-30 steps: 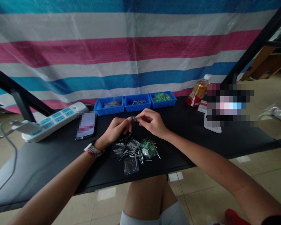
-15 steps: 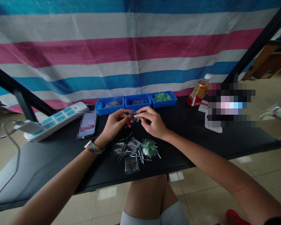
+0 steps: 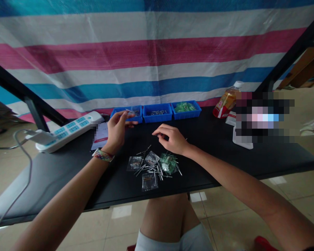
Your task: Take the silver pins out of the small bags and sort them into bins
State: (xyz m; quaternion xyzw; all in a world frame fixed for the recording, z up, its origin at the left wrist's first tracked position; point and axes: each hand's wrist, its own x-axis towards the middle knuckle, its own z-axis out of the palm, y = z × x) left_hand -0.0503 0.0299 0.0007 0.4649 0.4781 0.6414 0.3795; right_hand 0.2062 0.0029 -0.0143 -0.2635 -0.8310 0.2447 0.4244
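Observation:
My left hand (image 3: 117,129) is over the near side of the left blue bin (image 3: 114,113), its fingers apart. A clear plastic bag (image 3: 134,111) lies in that bin close to the fingertips. Above the black table my right hand (image 3: 171,138) is loosely curled, thumb and fingers drawn together, with nothing visible in them. Below the hands lies a pile of silver rivet-like pins (image 3: 157,169). Around it are a green bag (image 3: 169,164) and several small clear bags, such as the front one (image 3: 149,182), with brownish pieces inside.
The middle blue bin (image 3: 157,118) holds silver pins, and the right bin (image 3: 187,114) green bags. A power strip (image 3: 70,130) and a phone (image 3: 101,134) lie on the left. On the right stand a drink bottle (image 3: 226,103) and a white object (image 3: 242,139).
My hands have come apart. The left moved left and up to the left bin, and the clear bag both hands held is out of the right hand, which stays almost in place.

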